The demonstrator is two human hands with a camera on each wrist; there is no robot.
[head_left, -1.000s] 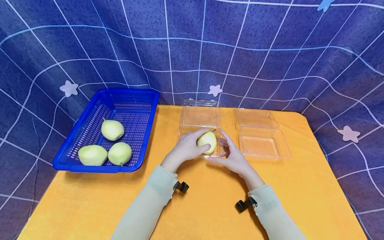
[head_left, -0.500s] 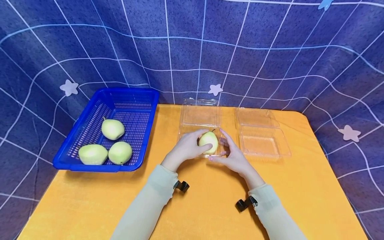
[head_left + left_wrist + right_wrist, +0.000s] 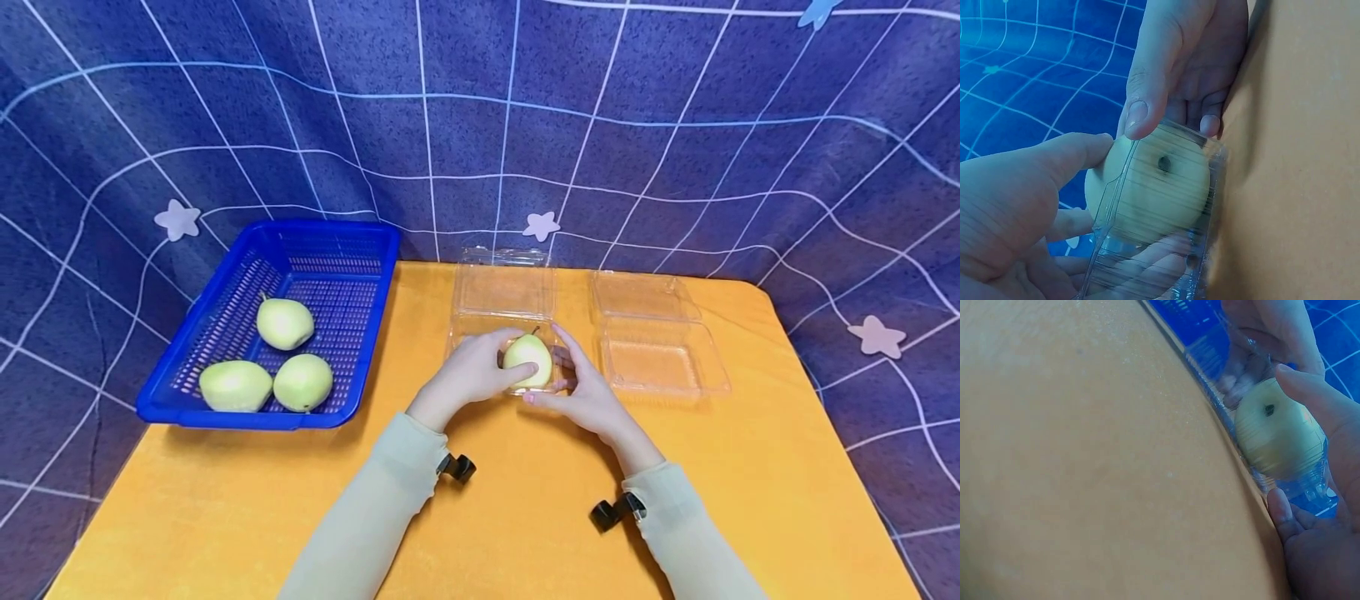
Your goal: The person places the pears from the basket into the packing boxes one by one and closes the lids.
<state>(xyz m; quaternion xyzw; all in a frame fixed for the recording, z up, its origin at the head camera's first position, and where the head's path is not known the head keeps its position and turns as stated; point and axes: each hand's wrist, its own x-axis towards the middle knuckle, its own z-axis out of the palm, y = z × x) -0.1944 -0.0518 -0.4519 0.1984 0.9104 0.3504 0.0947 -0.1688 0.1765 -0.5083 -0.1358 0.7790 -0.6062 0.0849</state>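
My left hand (image 3: 472,367) holds a pale yellow-green pear (image 3: 528,358), its thumb lying across the front. The pear is in the front half of an open clear plastic clamshell box (image 3: 504,290), stem pointing away. Through the ribbed front wall in the left wrist view, the pear's dark base end (image 3: 1164,164) shows. My right hand (image 3: 588,396) curves round the box's right front corner, thumb at the front wall. In the right wrist view, fingers and thumb of both hands surround the box and the pear (image 3: 1282,437). Part of the left fingers is hidden.
At the left stands a blue perforated basket (image 3: 378,325) holding 3 pears (image 3: 283,323). A second open clear clamshell box (image 3: 651,354) lies to the right on the orange table cloth (image 3: 517,533). A blue curtain (image 3: 480,125) with grid lines hangs behind.
The pear has shifted a little to the right inside the box, with my left thumb following it. My right hand stays almost where it was.
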